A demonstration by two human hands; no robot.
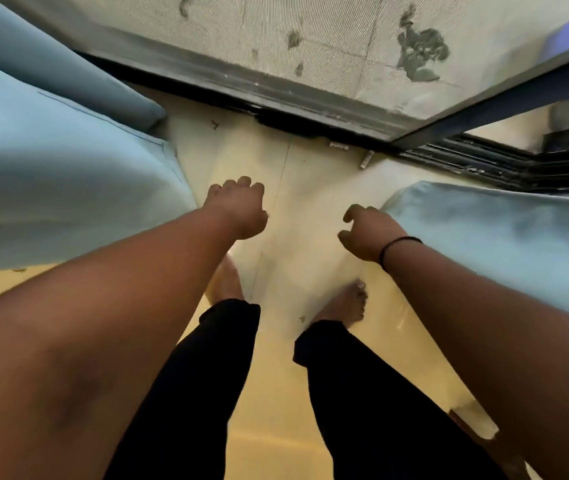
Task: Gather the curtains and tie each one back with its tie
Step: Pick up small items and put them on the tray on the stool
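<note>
Two light-blue curtains hang on either side of me, the left curtain [68, 174] large and near, the right curtain [494, 237] along my right forearm. My left hand [239, 211] reaches forward beside the left curtain's inner edge with its fingers curled under, and nothing shows in it. My right hand [366, 235] is stretched out next to the right curtain's front corner, fingers loosely curved and empty. A thin black band [397, 245] circles my right wrist. No curtain tie is in view.
Straight below are my bare feet [345, 301] and dark trousers on a pale tiled floor [304, 209]. Ahead runs a dark sliding-door track [276, 95] with a mesh screen [311, 36] and a stained ledge behind it. A door frame [484, 109] angles in from the right.
</note>
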